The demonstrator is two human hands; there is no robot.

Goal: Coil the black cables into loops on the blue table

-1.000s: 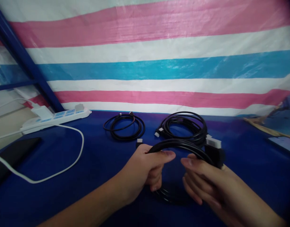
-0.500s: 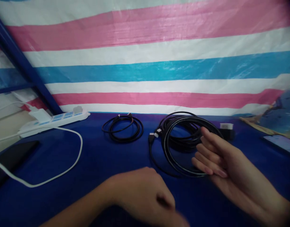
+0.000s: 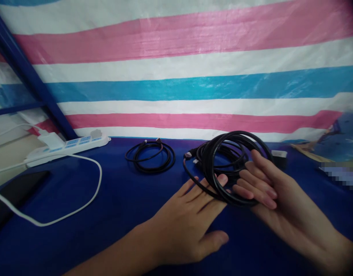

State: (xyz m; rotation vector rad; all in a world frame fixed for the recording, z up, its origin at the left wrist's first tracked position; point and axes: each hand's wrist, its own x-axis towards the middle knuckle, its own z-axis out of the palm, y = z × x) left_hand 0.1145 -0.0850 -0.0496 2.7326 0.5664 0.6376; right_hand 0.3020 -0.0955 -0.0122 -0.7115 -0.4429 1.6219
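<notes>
A thick coil of black cable (image 3: 208, 161) stands tilted up from the table. My right hand (image 3: 268, 188) is shut on its right side, fingers curled round the strands. With fingers stretched out, my left hand (image 3: 190, 218) touches the coil's lower left; some fingertips pass behind the strands. A free length of the cable hangs at the left and ends in a plug (image 3: 188, 155). More looped black cable (image 3: 236, 165) lies behind, partly hidden by the held coil. To the left rests a smaller black cable coil (image 3: 150, 170), its two plugs at the top.
A white power strip (image 3: 87, 145) with a white adapter (image 3: 53, 141) stands at the far left. A white cord (image 3: 100, 176) loops near a flat black device (image 3: 21, 188). Right of the coils sits a dark block with a pale top (image 3: 279, 154). A striped sheet (image 3: 176, 88) hangs behind.
My left hand has moved up and forward to the coil, and its fingers have straightened. The held coil has tilted more upright, and its loose plug end has shifted. My right hand keeps its grip.
</notes>
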